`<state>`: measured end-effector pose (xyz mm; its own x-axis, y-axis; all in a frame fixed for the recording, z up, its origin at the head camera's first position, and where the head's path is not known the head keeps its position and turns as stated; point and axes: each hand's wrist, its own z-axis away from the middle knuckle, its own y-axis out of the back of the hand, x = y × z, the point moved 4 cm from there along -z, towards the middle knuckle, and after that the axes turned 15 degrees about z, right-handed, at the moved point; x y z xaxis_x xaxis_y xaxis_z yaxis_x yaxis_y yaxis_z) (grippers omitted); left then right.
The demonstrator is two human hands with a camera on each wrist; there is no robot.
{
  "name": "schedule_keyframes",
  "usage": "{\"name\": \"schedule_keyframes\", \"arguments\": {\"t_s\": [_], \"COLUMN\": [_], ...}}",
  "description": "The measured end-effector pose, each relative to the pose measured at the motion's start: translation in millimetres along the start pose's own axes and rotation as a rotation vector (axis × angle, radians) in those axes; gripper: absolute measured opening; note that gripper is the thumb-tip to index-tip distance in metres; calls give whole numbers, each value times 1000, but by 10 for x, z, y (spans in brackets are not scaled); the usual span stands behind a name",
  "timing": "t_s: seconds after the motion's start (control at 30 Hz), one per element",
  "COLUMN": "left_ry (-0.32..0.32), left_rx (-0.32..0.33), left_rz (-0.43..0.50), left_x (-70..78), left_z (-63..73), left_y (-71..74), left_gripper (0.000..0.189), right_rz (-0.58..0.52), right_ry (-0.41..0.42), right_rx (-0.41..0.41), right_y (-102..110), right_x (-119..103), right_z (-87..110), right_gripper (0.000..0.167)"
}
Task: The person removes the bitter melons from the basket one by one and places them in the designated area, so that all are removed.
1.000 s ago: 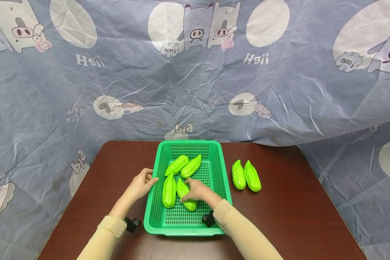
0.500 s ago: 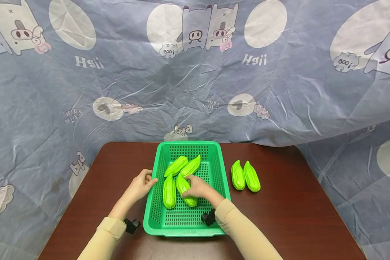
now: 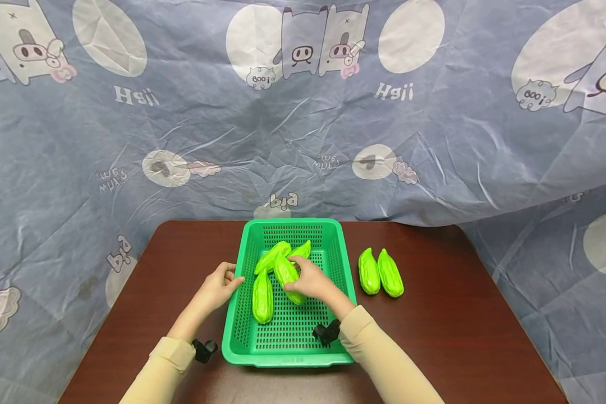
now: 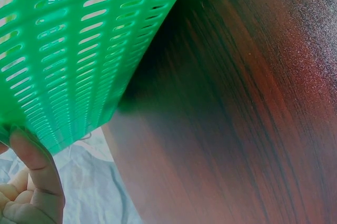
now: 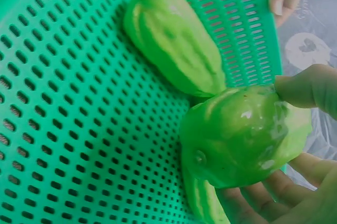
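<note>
1 bright green gourd (image 3: 283, 269) is in the person's right hand (image 3: 310, 280), over the middle of the green basket (image 3: 288, 361). The thumb pinches one side of it and the fingers curl against the other; its narrow end points toward the basket's far edge. From here I cannot tell whether it touches anything beneath.

3 more lie inside the basket: a near gourd (image 3: 262, 303) along the left edge, blunt end toward the near left corner; a slanted gourd (image 3: 270, 258) closer to the far left corner; and a half-hidden gourd (image 3: 301, 248) nearer the far edge, partly behind the right hand.

The left hand (image 3: 217, 288) pinches the basket's left edge, thumb at the rim and fingers bent outside it.

Just past the basket's right edge, 2 others, a left outer gourd (image 3: 368, 273) and a right outer gourd (image 3: 391, 274), lie side by side on the brown worktop (image 3: 444, 320), narrow ends toward its far edge. Behind that edge hangs a blue-grey printed cloth (image 3: 283, 129).
</note>
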<state>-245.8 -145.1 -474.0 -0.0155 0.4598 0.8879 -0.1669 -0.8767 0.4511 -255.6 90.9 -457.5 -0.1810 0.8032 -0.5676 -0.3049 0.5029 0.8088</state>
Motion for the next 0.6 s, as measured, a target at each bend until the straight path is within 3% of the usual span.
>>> {"name": "schedule_keyframes", "arguments": {"t_s": [0.6], "left_ry": [12], "left_rx": [0], "left_rz": [-11], "left_x": [-7], "left_z": [2], "left_y": [0], "left_gripper": [45], "right_rz": [-103], "right_ry": [-6], "right_rx": [116], "right_y": [284], "right_x": [22], "right_z": [66], "right_gripper": [75]}}
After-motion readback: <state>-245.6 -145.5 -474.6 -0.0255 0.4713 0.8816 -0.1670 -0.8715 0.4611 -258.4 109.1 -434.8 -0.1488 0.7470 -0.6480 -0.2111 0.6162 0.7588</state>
